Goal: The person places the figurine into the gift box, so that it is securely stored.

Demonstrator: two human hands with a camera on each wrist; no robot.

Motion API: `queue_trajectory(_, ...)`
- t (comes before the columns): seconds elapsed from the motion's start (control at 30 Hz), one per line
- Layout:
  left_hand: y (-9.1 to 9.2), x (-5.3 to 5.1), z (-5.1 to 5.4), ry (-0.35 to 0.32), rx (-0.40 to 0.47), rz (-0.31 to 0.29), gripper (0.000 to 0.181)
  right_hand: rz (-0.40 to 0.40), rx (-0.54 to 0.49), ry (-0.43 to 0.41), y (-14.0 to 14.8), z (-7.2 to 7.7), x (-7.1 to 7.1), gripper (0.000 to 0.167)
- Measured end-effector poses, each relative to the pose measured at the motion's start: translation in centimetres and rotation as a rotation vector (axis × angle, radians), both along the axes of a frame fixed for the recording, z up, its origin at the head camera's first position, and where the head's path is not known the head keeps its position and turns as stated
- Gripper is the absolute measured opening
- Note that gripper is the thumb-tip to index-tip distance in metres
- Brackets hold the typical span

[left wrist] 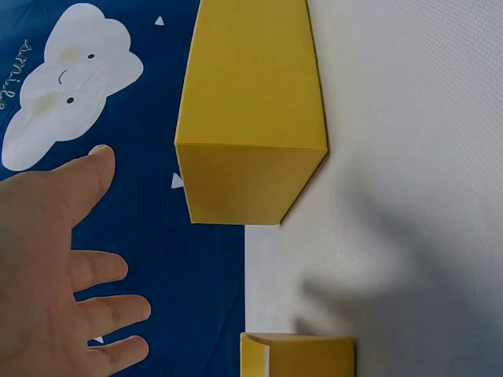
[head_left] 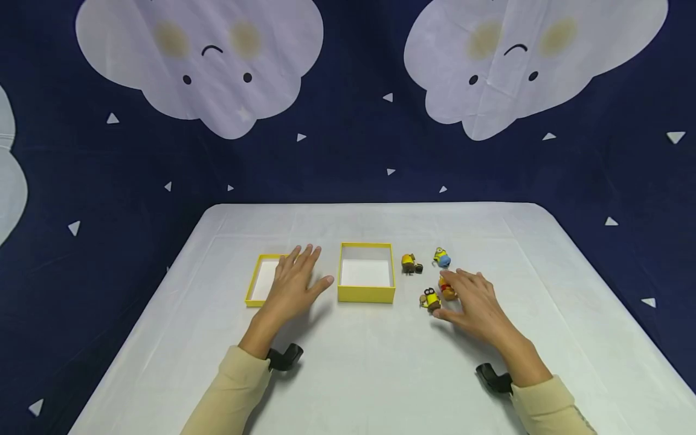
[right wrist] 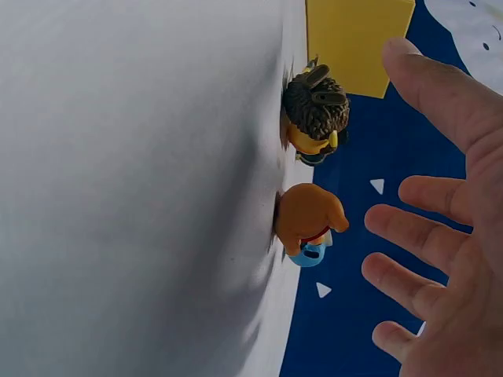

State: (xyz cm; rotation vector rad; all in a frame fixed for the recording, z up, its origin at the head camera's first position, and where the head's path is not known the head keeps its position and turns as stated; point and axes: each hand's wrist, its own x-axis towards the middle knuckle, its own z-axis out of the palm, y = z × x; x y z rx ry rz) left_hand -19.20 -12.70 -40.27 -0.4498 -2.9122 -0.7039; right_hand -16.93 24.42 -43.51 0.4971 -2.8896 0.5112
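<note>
In the head view my left hand (head_left: pixel 296 287) hovers with fingers spread, overlapping the right side of a shallow yellow box lid (head_left: pixel 252 284) with a white inside. Right of it stands an open yellow box (head_left: pixel 367 295), whose side fills much of the left wrist view's top. My right hand (head_left: pixel 478 305) is spread above small toy figures and holds nothing. Nearest its fingers are a bear figure in a red top (head_left: pixel 447 290) and a minion figure with a brown lower half (head_left: pixel 431 299). Farther back lie a blue-clad minion figure (head_left: pixel 441 258) and a yellow-and-brown figure (head_left: pixel 408 264).
A white cloth covers the table (head_left: pixel 375 368). Behind it hangs a dark blue curtain (head_left: pixel 353 157) with clouds and small triangles. Each wrist carries a black camera mount, such as the left mount (head_left: pixel 286 357).
</note>
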Motion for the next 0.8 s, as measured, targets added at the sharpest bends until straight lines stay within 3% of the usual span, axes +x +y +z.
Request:
queue_trajectory(0.37, 0.2, -0.9, -0.6, 0.014, 0.065, -0.036, 0.062, 0.044, 0.02, 0.025, -0.1, -0.3, -0.6, 0.069)
queue_trajectory(0.8, 1.0, -1.6, -1.0, 0.022, 0.144, -0.063, 0.057, 0.079, 0.034, 0.029, -0.4, -0.4, -1.1, 0.066)
